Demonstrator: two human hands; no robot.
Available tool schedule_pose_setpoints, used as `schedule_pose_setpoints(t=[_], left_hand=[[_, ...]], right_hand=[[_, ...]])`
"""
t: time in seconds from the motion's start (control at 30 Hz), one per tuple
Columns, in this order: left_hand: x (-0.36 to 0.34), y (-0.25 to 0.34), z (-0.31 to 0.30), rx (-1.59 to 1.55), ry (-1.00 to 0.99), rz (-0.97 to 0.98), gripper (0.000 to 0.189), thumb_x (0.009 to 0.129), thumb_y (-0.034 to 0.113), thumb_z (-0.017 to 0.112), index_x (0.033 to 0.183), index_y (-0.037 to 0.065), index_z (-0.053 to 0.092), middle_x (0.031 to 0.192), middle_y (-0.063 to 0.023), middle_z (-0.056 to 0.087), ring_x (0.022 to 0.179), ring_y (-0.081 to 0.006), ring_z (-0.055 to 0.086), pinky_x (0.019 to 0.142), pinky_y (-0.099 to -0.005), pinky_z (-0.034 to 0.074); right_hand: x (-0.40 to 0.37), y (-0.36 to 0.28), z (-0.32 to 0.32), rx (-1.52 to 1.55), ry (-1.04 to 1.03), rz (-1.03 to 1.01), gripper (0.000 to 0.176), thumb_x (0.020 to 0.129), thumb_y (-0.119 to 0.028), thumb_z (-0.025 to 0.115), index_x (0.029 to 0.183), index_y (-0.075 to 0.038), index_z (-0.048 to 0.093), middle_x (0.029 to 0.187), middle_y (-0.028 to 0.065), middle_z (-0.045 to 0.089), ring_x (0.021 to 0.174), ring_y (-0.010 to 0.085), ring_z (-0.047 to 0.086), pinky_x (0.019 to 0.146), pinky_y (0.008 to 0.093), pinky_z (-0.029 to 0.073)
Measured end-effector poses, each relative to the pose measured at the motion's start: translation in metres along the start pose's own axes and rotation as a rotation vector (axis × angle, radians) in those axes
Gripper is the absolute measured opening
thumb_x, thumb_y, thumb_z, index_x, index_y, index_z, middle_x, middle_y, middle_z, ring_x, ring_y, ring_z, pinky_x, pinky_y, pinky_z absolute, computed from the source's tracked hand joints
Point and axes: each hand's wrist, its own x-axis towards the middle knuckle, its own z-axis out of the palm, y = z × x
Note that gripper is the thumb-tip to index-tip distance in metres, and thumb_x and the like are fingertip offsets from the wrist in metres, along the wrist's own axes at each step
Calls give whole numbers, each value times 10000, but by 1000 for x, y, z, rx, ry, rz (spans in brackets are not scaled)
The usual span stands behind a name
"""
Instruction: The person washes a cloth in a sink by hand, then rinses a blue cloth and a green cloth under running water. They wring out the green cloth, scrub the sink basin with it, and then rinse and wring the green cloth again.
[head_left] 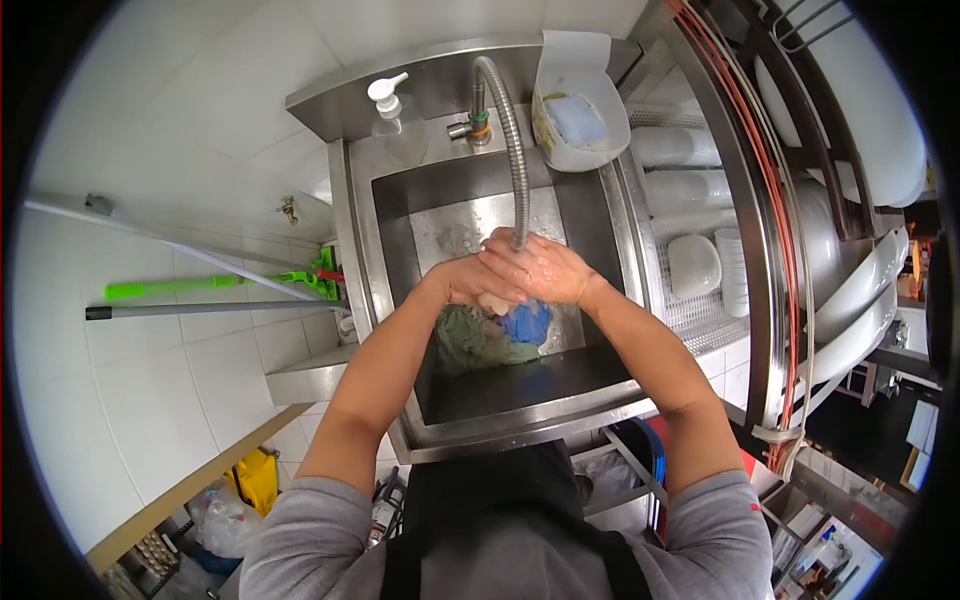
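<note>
My left hand (462,282) and my right hand (552,270) are pressed together over a steel sink (590,215), beneath the end of a flexible metal faucet (518,150). The right hand's fingers lie across the left hand, and both look wet. My left hand's fingers are curled and partly covered, so anything inside them is hidden. Just below the hands, in the basin, lie a wet green cloth (475,340) and a blue cloth (525,322), bunched up and touching each other.
A soap pump bottle (398,125) stands at the sink's back left; a white container (585,140) with a light blue sponge (575,120) hangs at the back right. White dishes (693,265) sit on a perforated rack to the right. Mop handles (200,310) lean on the left.
</note>
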Motion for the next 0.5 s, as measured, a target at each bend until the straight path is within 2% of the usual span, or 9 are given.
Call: schedule_pose_setpoints(t=[0.07,0.2,0.23,0.27,0.33,0.4,0.43,0.47,0.5], left_hand=[[2,16,3,163,148,-77,309,781,161,754,1026,40,611,892,-54,640,755,-153,612,575,-295,500],[13,37,13,769,524,-233,309,729,123,749,976,4,606,827,-109,644,684,-180,617,595,-308,512],[28,8,5,1244,770,188,296,721,109,704,983,7,609,811,-195,649,748,-308,654,671,-383,533],[30,2,8,1251,761,192,296,721,109,704,983,7,609,811,-195,649,748,-308,654,671,-383,533],[30,-7,8,1273,1012,170,328,732,130,689,1016,-8,603,882,-263,641,847,-421,628,758,-446,518],[32,-23,-4,1499,925,297,375,735,138,687,1054,-13,561,929,-231,644,856,-399,636,783,-438,520],[33,-31,-10,1712,832,413,424,738,147,684,1092,-18,519,976,-200,646,864,-376,644,808,-430,522],[32,-27,-7,1711,836,414,424,738,147,684,1092,-18,519,976,-200,646,864,-376,644,808,-430,522],[32,-17,-1,1419,815,438,357,747,129,690,1036,-30,552,885,-202,642,803,-361,652,746,-429,532]], right_hand=[[10,4,3,132,-353,201,480,812,-188,557,1275,-77,496,1361,119,457,1081,271,566,854,397,526],[27,7,17,135,-416,537,318,809,-157,582,1100,-28,576,1129,158,604,882,290,630,659,396,562],[32,9,24,250,-441,670,295,787,-127,605,1059,-13,590,974,164,622,802,299,637,639,385,555],[33,12,27,367,-462,800,273,764,-97,627,1017,2,604,819,169,640,722,309,644,618,373,548],[29,22,28,609,-535,896,238,739,-123,654,936,3,608,792,174,637,710,333,641,639,389,537],[23,27,28,852,-607,975,219,713,-148,681,854,4,612,766,179,633,697,357,637,660,405,527],[19,24,30,981,-580,1077,287,697,-121,695,936,6,602,864,191,631,793,356,630,719,414,515],[14,21,30,1108,-548,1177,372,680,-95,709,1018,8,593,962,203,629,889,354,623,778,423,503],[7,11,27,1105,-549,1177,372,680,-95,709,1018,8,593,962,203,629,889,354,623,778,423,503]])
